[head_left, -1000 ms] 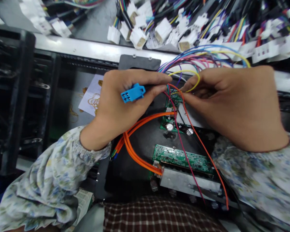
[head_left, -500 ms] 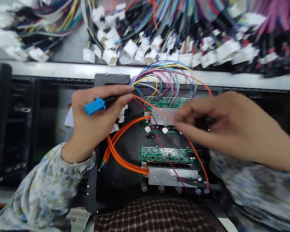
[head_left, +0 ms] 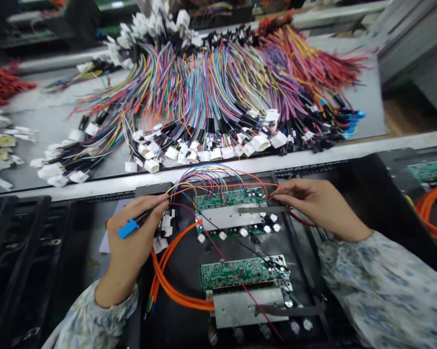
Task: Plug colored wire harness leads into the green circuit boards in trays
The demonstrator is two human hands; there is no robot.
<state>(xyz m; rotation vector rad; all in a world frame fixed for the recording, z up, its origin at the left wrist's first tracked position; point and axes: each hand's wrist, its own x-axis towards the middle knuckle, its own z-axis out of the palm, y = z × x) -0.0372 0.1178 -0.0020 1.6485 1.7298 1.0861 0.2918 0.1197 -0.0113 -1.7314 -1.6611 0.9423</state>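
My left hand (head_left: 133, 232) is closed on a wire harness, its black-sleeved end running back across the palm to a blue connector (head_left: 128, 229). Thin coloured wires (head_left: 207, 169) arch from those fingertips over the upper green circuit board (head_left: 225, 198). Pinched in my right hand (head_left: 309, 201), beyond that board's right end, is an orange-red wire (head_left: 221, 185) stretched nearly straight from the left fingertips. A dark red wire (head_left: 229, 264) and a black one hang loose across both boards. The lower circuit board (head_left: 240, 274) carries a silver heat sink (head_left: 236, 310).
Thick orange cables (head_left: 167, 286) loop left of the boards in a black case (head_left: 178, 334). Many bundled wire harnesses (head_left: 211, 97) lie on the shelf behind a metal rail (head_left: 105, 185). Another board (head_left: 431, 170) with orange cables sits at the far right.
My right hand has drawn the orange-red wire out to the right, from a loose hanging curve to nearly straight. The view has tilted up, showing more of the shelf. The left hand keeps its hold.
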